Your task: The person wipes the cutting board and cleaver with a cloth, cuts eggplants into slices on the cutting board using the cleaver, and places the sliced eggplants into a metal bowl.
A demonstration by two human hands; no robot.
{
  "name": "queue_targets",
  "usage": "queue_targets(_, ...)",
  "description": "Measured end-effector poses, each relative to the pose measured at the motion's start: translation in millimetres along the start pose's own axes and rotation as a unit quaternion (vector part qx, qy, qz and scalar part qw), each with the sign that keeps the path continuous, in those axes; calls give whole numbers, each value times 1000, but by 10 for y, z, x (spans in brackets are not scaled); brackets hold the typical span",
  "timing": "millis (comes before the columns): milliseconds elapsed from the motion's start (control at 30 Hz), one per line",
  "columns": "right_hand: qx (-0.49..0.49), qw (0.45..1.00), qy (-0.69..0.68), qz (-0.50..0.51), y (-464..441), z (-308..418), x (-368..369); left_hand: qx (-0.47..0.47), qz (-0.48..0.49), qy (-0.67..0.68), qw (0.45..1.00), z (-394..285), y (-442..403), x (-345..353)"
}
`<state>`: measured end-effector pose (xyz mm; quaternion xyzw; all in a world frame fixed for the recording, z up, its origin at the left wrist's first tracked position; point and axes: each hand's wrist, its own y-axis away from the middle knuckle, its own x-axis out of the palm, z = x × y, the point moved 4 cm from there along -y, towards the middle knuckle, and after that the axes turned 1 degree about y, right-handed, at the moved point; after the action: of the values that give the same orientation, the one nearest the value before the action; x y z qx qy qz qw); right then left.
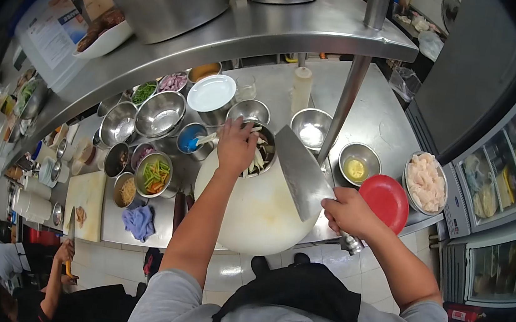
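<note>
A cleaver (pixel 299 175) is held in my right hand (pixel 350 211), its broad blade slanting over the right side of a round white chopping board (pixel 258 217). My fingers wrap round its handle, whose metal end sticks out below the hand. At the far edge of the board, my left hand (pixel 237 147) lies over a metal bowl (pixel 273 161), fingers spread at its left side. Pale and dark strips (pixel 263 152) fill this bowl; their kind is unclear. A whitish piece (pixel 208 138) shows by my left thumb.
Left of the board stand several metal bowls, one with cut vegetables (pixel 156 177), and a purple cloth (pixel 138 222). A red plate (pixel 384 202) and a bowl of pale meat strips (pixel 425 183) are right. A shelf post (pixel 346 107) rises behind. A co-worker's hand (pixel 65 252) holds a knife.
</note>
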<state>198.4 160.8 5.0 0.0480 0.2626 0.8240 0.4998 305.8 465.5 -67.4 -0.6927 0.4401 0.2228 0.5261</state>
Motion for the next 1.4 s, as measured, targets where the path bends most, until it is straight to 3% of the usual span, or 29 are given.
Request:
queue_targets(167, 23, 1000, 9, -9, 95, -76, -29, 72, 130, -121, 981, -224, -15, 203)
queue_targets(300, 13, 1000, 17, 5, 111, -144, -10, 81, 128, -91, 984, -288, -3, 78)
queue_targets(367, 3, 1000, 22, 5, 108, -143, -29, 29, 152, -7, 988, -432, -36, -191)
queue_targets(500, 19, 1000, 20, -5, 125, -176, -48, -9, 141, -4, 990, -156, -29, -226)
queue_targets(567, 25, 999, 31, -5, 117, -186, -35, -65, 205, -19, 976, 0, 81, -148)
queue_targets(600, 24, 999, 28, -14, 109, -203, -33, -74, 203, -20, 976, 71, 139, -151)
queue_targets(667, 28, 999, 37, -8, 124, -211, -31, 6, 5, -2, 1000, 137, 258, -317)
queue_targets(700, 20, 999, 19, -24, 160, -183, -38, -4, -45, -34, 998, 104, 287, -587)
queue_targets(733, 13, 999, 1, -35, 168, -191, -20, -27, -43, -47, 998, 257, 464, -689)
queue_targets(800, -17, 999, 19, -36, 138, -287, -25, -120, -179, 120, 969, 696, 819, -1037)
queue_targets(867, -8, 1000, -7, -25, 144, -349, -17, -251, -181, -20, 951, 981, 1394, -1369)
queue_targets(933, 0, 1000, -11, -25, 154, -345, -4, -355, -96, 8, 930, 1107, 1895, -1448)
queue_targets(1000, 8, 999, -19, -32, 159, -325, 38, -436, 83, -14, 896, 1138, 2268, -1132)
queue_targets(1067, -13, 999, 16, -34, 132, -246, 98, -433, 162, -132, 877, 1098, 2468, -801)
queue_targets(1100, -12, 999, 20, -33, 129, -215, 140, -398, 142, -161, 892, 1030, 2468, -739)
queue_targets(1200, -8, 997, 70, -27, 178, -112, 229, -460, 106, -88, 877, 1280, 2511, -631)
queue_targets(1233, -15, 995, 101, -13, 218, -77, 232, -418, 42, -83, 904, 1309, 2562, -706)
queue_targets(1267, -22, 991, 132, -2, 250, -51, 220, -461, 19, -29, 887, 1131, 2463, -982)
queue_targets(1333, -26, 994, 110, -6, 313, -56, 153, -381, 19, -24, 924, 679, 2336, -1450)
queue_targets(1367, -55, 984, 170, -12, 351, -30, 117, -377, 26, -18, 926, 500, 2315, -1523)
queue_targets(1400, -83, 969, 232, -16, 389, -2, 71, -275, 72, 33, 958, 229, 2244, -1491)
